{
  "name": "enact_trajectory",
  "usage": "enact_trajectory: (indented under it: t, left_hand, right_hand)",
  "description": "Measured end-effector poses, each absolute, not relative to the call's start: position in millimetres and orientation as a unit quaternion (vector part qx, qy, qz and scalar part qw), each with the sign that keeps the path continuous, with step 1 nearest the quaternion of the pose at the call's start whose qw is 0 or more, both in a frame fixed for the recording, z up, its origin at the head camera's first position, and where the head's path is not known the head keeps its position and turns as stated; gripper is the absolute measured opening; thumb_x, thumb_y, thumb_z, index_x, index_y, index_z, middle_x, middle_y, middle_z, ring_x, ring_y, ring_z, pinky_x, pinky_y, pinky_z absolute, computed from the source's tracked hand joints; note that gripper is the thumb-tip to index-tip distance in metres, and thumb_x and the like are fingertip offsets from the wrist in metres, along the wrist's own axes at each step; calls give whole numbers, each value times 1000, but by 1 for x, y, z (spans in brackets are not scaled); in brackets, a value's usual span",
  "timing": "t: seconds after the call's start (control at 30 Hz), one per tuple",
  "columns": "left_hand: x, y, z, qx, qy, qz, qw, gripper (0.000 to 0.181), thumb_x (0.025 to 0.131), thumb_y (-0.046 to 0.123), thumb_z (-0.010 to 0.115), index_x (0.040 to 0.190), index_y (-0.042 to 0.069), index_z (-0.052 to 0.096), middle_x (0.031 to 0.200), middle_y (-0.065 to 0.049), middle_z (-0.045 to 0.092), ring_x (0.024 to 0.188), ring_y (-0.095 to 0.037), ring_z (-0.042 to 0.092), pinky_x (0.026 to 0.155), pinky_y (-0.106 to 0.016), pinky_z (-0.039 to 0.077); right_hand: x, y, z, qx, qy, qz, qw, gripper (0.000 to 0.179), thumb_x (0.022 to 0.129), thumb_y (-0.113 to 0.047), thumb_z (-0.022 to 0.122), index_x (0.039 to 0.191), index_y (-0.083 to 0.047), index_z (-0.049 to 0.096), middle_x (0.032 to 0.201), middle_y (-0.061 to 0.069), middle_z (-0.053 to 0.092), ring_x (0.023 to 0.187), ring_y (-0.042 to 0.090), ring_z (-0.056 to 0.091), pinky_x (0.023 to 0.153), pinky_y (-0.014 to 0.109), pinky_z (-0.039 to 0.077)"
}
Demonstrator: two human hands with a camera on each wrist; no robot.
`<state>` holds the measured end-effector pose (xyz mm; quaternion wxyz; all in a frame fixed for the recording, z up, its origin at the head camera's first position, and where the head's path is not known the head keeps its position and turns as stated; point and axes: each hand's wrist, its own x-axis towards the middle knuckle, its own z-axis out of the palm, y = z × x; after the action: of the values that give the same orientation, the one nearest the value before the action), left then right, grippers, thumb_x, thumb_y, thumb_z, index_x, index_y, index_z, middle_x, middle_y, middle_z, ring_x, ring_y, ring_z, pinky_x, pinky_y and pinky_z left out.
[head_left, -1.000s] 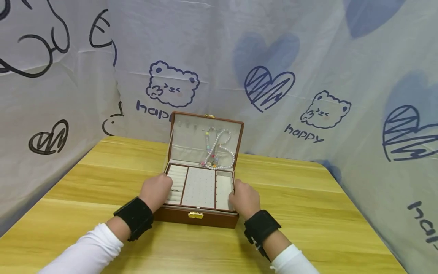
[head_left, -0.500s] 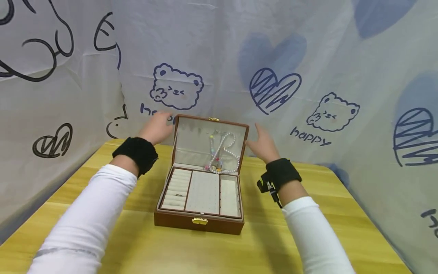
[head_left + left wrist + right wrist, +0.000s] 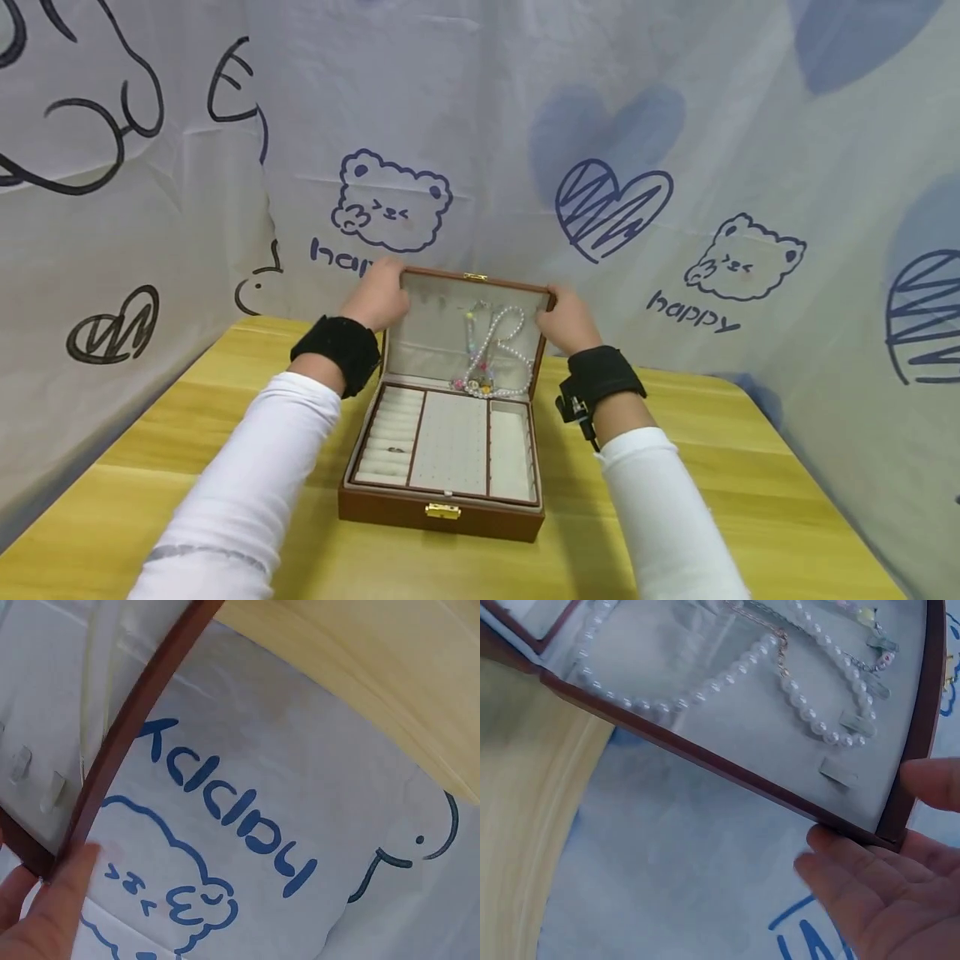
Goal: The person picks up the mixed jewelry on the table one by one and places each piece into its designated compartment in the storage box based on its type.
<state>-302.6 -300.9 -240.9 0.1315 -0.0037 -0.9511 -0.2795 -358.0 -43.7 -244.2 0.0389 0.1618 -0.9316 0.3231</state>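
Note:
A brown jewelry box [image 3: 397, 512] stands on the table with its lid [image 3: 431, 321] raised. My left hand [image 3: 377, 296] holds the lid's upper left corner; its fingers also show at that corner in the left wrist view. On the upper right corner is my right hand [image 3: 570, 321], with the thumb at the lid's inner edge and the fingers behind it in the right wrist view. Inside the lid hang a pearl necklace [image 3: 808, 715] and a colorful beaded strand [image 3: 866, 615]. A ring [image 3: 395, 450] sits among the white ring rolls on the left side of the tray.
The box rests on a yellow wood-grain table [image 3: 675, 467]. A gold clasp [image 3: 442, 511] is on its front. White cloth [image 3: 495, 108] printed with hearts and bears rises behind the table and on both sides.
Both hands have left the sides of the tray and moved up and away to the lid. Half a second ago their fingers were spread beside it; now they grip its upper corners.

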Motion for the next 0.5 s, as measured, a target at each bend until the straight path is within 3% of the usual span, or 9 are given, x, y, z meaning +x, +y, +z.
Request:
enact_trajectory:
  t: [0.07,0.13,0.23,0.33,0.5]
  left_hand:
    - [-298,-298,-239,6,-940,-298,167,37,95,10,42,126,-9,47,133,-25,41,121,-37,44,101,-46,39]
    - [-294,-295,-237,22,-925,-313,213,29,96,16,47,106,-8,58,118,-22,49,104,-34,51,88,-43,45]
    - [-287,-291,-235,49,-899,-338,274,29,94,20,53,80,-5,60,98,-17,53,83,-27,50,71,-36,41]
    - [-277,-291,-236,70,-876,-370,301,28,90,21,59,76,-4,63,91,-17,59,77,-27,51,68,-34,40]
    - [-259,-297,-236,100,-846,-450,268,32,86,23,65,105,-2,65,104,-20,65,90,-31,60,77,-37,50]
  right_hand:
    - [-353,-43,-241,150,-923,345,74,45,96,-24,46,135,-2,42,125,21,54,93,30,56,78,38,45]
    - [-347,-43,-240,136,-914,362,124,37,96,-28,47,118,0,56,93,17,62,72,25,54,65,33,44]
    - [-340,-45,-240,112,-897,376,204,31,94,-27,52,87,0,64,60,5,47,50,16,37,51,27,32]
    - [-332,-45,-241,87,-880,403,236,30,91,-24,58,74,0,61,58,4,46,50,15,38,50,26,32]
    - [-320,-42,-244,53,-849,483,207,26,85,-24,66,85,2,65,86,17,64,70,27,59,64,31,51]
